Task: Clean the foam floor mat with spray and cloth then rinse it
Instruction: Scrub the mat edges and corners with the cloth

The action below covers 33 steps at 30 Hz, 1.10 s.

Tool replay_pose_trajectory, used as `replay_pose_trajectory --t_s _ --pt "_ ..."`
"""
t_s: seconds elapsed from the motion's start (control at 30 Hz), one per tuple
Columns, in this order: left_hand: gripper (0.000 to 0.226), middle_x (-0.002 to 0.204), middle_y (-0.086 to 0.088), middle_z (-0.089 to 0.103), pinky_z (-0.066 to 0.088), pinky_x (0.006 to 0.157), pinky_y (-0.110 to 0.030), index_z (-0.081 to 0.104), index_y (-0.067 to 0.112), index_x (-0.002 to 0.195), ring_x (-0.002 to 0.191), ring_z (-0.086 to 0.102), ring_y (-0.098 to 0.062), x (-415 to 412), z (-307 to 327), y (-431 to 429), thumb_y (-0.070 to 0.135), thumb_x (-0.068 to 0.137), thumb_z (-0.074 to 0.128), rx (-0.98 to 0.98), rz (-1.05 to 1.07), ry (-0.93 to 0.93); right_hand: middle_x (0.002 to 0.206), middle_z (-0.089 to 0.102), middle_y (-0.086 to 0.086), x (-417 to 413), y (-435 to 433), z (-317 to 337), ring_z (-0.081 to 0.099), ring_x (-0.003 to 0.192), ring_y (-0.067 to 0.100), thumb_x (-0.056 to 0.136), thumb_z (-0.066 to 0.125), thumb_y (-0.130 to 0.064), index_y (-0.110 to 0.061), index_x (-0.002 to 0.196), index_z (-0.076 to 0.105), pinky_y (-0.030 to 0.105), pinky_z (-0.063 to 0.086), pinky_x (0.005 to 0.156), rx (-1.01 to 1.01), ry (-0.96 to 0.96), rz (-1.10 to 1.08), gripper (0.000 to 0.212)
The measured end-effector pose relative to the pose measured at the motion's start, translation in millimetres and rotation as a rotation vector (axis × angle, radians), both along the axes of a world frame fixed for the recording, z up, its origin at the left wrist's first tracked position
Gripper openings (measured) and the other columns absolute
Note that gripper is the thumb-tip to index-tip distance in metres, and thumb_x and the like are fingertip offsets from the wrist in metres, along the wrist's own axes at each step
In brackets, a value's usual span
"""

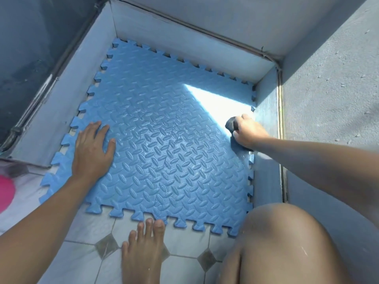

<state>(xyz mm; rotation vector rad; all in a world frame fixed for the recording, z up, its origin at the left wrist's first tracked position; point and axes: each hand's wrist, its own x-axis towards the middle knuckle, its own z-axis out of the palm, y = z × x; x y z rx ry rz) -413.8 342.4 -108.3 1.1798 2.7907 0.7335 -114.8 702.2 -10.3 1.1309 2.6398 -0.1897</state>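
Where the far left edge of the view meets the pale tiled floor (86, 253), a round pink object (6, 193) lies partly cut off by the frame; what it is cannot be told. Beside it, the square blue foam floor mat with interlocking toothed edges and a raised diamond-plate pattern (164, 152) lies flat in a corner bounded by low pale walls (61, 95); its near-left corner extends past the wall end onto the floor. On the left part of the mat, the left hand (92, 150) rests palm down with fingers spread and flat, gripping nothing; it presses on the mat surface. At the near edge, a bare foot (141, 249) stands on the floor, its toes touching the mat's toothed border. Right of centre, a bright patch of sunlight (217, 103) falls across the mat's far-right area. At the mat's right edge, the right hand (248, 132) is clenched around a dark crumpled cloth (231, 124), which is held against the mat surface; a bare knee (283, 238) occupies the lower right.
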Motion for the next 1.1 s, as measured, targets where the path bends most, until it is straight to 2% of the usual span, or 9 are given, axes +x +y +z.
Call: replay_pose_trajectory --t_s 0.07,0.27,0.37,0.47,0.57,0.77,0.87,1.0,1.1 --pt "0.046 0.153 -0.017 0.048 0.019 0.123 -0.044 0.056 0.003 0.142 0.146 0.038 -0.036 0 0 0 0.024 0.101 0.062 -0.004 0.001 -0.004 0.103 0.049 0.003 -7 -37 1 0.056 0.092 0.026 0.089 0.055 -0.013 -0.013 0.103 0.055 0.031 0.039 0.073 -0.107 0.075 0.140 0.014" --pt "0.046 0.154 -0.017 0.048 0.021 0.124 -0.048 0.056 0.004 0.142 0.146 0.038 -0.035 3 3 0 0.023 0.101 0.062 -0.013 0.008 -0.010 0.118 0.052 0.012 -37 -134 -21 0.050 0.104 0.028 0.087 0.061 -0.023 -0.013 0.120 0.059 0.035 0.046 0.076 -0.259 0.206 0.945 0.035" --pt "0.045 0.154 -0.016 0.048 0.022 0.124 -0.050 0.057 0.004 0.142 0.146 0.038 -0.035 3 4 1 0.023 0.101 0.062 -0.011 0.010 -0.019 0.131 0.051 0.010 -58 -160 -39 0.048 0.115 0.028 0.095 0.057 -0.035 -0.024 0.136 0.054 0.038 0.042 0.082 -0.141 0.214 1.055 0.043" --pt "0.045 0.154 -0.015 0.048 0.023 0.124 -0.050 0.057 0.004 0.142 0.146 0.037 -0.034 4 4 1 0.024 0.102 0.062 -0.009 0.009 -0.021 0.124 0.056 0.013 -74 -140 -43 0.051 0.108 0.030 0.098 0.053 -0.029 -0.017 0.135 0.057 0.038 0.049 0.075 -0.141 0.273 1.099 0.039" --pt "0.046 0.155 -0.014 0.048 0.023 0.124 -0.050 0.057 0.004 0.142 0.147 0.037 -0.034 4 4 1 0.025 0.102 0.061 -0.009 0.016 -0.022 0.119 0.057 0.016 -91 -90 -33 0.053 0.107 0.031 0.097 0.049 -0.020 -0.009 0.132 0.057 0.035 0.050 0.078 -0.199 0.320 0.876 0.038" --pt "0.052 0.151 -0.017 0.051 0.027 0.122 -0.051 0.060 0.003 0.138 0.144 0.042 -0.037 1 0 1 0.035 0.098 0.050 0.013 0.005 0.011 0.116 0.051 0.019 -67 48 -40 0.051 0.109 0.038 0.092 0.050 -0.016 -0.012 0.120 0.055 0.039 0.040 0.094 0.078 0.414 -0.151 0.029" --pt "0.052 0.150 -0.018 0.052 0.028 0.122 -0.052 0.060 0.002 0.138 0.143 0.042 -0.037 6 -1 2 0.034 0.098 0.050 0.018 0.021 0.027 0.120 0.055 0.025 -55 91 -40 0.052 0.115 0.041 0.090 0.052 -0.019 -0.006 0.120 0.058 0.043 0.041 0.099 0.106 0.412 -0.502 0.034" --pt "0.051 0.150 -0.015 0.052 0.027 0.123 -0.051 0.059 0.004 0.138 0.144 0.042 -0.034 7 0 7 0.034 0.097 0.051 0.009 0.039 0.022 0.127 0.061 0.020 -102 98 -40 0.057 0.120 0.037 0.088 0.057 -0.024 -0.011 0.127 0.063 0.039 0.043 0.103 0.090 0.512 -0.633 0.041" --pt "0.050 0.150 -0.013 0.051 0.026 0.124 -0.049 0.059 0.005 0.138 0.145 0.041 -0.032 6 1 6 0.034 0.097 0.053 -0.003 0.049 0.019 0.129 0.061 0.017 -183 64 -40 0.059 0.118 0.035 0.089 0.058 -0.024 -0.015 0.126 0.065 0.036 0.044 0.102 0.014 0.561 -0.545 0.038"
